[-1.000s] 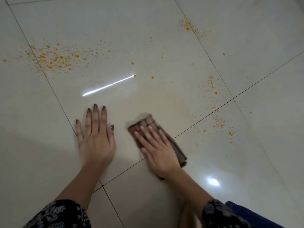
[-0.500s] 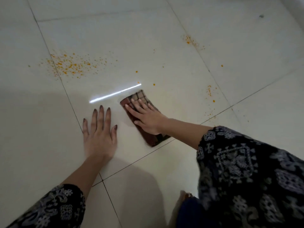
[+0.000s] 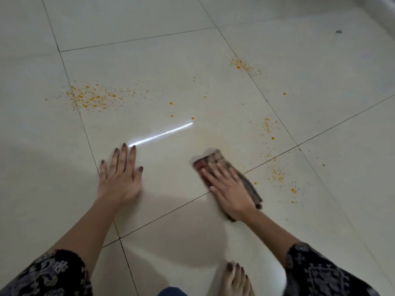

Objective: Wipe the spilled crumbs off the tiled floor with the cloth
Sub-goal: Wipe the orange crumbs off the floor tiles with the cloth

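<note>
One cloth (image 3: pixel 215 158) under right fingers (image 3: pixel 213 174)

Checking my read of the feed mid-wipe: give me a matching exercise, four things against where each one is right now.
Things:
1. left hand
2. right hand
3. cloth
4. densest crumb patch

Places:
A. under a palm, across a grout line
B. far left, on a grout line
C. flat on bare tile, by the light streak's near end
D. pressed on the checked fabric

Pairs: 1-C, 2-D, 3-A, 4-B
</note>
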